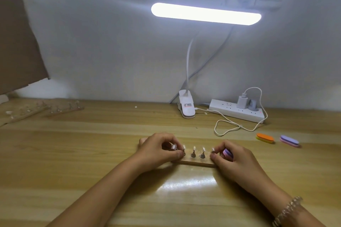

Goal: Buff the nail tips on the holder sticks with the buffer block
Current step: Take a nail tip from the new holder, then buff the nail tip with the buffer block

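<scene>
A small wooden base (193, 162) lies in front of me on the desk, with several holder sticks standing in it, each topped by a clear nail tip (194, 148). My left hand (156, 150) pinches the leftmost stick with its nail tip (174, 147). My right hand (234, 160) grips a pink and purple buffer block (227, 152) at the base's right end, its fingertips touching the rightmost tip (213, 150).
An orange buffer block (264, 138) and a purple one (289, 141) lie to the right. Behind are a clip lamp (186, 108), a power strip (238, 110) and a looping white cable (228, 127). Two more wooden bases with sticks (42, 109) sit far left.
</scene>
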The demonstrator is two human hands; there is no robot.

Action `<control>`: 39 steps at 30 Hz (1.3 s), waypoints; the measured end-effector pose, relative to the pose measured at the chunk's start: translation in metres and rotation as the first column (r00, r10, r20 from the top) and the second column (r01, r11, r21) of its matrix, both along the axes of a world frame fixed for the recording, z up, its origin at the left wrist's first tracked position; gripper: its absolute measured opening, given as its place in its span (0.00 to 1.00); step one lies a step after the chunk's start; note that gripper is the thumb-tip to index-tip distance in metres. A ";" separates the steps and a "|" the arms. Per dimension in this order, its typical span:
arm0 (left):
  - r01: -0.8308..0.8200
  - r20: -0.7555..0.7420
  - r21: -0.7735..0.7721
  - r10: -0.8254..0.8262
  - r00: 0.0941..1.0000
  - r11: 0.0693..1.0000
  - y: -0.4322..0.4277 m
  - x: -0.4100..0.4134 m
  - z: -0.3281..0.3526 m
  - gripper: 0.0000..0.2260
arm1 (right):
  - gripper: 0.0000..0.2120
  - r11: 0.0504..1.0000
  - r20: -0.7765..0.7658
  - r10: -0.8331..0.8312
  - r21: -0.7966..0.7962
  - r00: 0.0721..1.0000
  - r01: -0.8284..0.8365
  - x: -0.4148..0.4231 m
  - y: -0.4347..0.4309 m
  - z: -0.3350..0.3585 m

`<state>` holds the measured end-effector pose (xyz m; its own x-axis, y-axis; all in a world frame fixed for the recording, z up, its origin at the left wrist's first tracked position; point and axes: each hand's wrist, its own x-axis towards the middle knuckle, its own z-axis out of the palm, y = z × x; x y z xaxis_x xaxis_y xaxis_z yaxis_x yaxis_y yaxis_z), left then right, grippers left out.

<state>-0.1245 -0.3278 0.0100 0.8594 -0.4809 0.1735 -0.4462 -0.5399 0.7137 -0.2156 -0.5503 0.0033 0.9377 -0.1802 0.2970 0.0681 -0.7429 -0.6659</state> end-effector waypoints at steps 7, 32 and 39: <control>0.061 -0.098 -0.031 -0.064 0.993 0.998 0.008 0.004 0.004 0.13 | 0.20 0.977 -0.182 0.025 -0.205 0.983 -0.063 -0.004 -0.005 0.002; 0.091 0.111 -0.088 -0.081 0.990 0.992 -0.021 -0.015 -0.018 0.05 | 0.08 0.999 0.112 -0.015 0.050 0.994 0.009 0.000 0.007 0.000; 0.132 0.113 -0.069 -0.123 0.986 0.989 -0.022 -0.015 -0.022 0.09 | 0.06 0.974 0.212 0.164 -0.192 0.964 -0.124 -0.002 0.037 -0.007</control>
